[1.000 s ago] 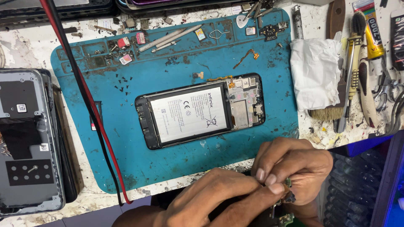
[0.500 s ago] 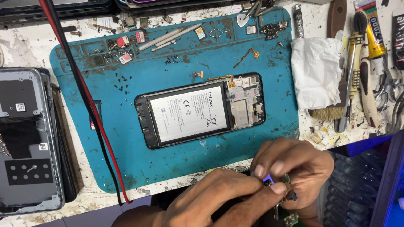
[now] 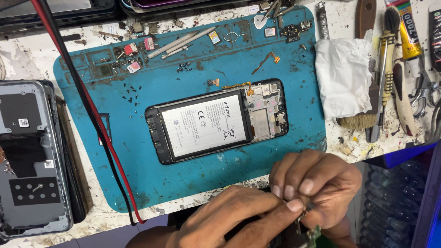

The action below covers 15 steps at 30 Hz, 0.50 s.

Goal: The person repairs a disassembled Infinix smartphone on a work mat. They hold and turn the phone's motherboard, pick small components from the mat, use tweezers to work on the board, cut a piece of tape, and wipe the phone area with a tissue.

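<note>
An opened phone (image 3: 216,121) with its white battery and bare boards showing lies on a blue work mat (image 3: 151,179). Below the mat's front edge, my left hand (image 3: 234,218) and my right hand (image 3: 319,183) meet over a small green circuit board (image 3: 312,232). The fingertips of both hands pinch a tiny dark part at the board's top. Most of the board is hidden under my fingers.
Red and black cables (image 3: 87,110) cross the mat's left side. A grey phone back cover (image 3: 30,156) lies at the left. Loose screws (image 3: 131,89), tweezers (image 3: 181,41) and small parts sit at the mat's top. A white cloth (image 3: 344,76), brush, glue tube and tools lie at the right.
Both hands have stayed low at the front edge and shifted slightly. The fingertips have closed tighter over the small part on the green board.
</note>
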Motion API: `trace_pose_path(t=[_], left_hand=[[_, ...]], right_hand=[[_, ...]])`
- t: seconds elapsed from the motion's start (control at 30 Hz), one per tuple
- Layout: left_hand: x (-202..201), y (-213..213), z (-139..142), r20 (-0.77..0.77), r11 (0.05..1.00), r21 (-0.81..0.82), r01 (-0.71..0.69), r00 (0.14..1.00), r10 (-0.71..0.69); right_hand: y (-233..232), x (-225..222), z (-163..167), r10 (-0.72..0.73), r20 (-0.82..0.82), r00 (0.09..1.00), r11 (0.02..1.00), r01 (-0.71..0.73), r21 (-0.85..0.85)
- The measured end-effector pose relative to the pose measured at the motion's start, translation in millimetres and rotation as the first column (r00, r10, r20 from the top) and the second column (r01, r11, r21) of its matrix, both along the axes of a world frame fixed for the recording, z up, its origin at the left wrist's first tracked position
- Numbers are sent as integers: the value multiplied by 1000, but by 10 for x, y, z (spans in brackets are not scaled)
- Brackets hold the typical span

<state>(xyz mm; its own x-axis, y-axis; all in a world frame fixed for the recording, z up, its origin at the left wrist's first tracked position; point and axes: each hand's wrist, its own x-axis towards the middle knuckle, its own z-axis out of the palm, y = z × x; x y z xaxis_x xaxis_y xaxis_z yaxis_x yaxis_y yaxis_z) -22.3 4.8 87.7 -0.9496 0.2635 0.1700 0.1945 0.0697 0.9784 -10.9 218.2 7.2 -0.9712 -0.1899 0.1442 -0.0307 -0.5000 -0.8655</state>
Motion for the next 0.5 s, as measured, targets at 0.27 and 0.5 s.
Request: trace_pose_path(t=[0.27, 0.5], left_hand=[[-15, 23, -54, -70, 999, -20, -31, 997, 30], [38, 72, -58, -20, 992, 31, -124, 992, 124]], right_hand=[[-59, -10, 69, -66, 13, 998, 997, 65, 27], [-102, -57, 153, -50, -72, 996, 988, 60, 141]])
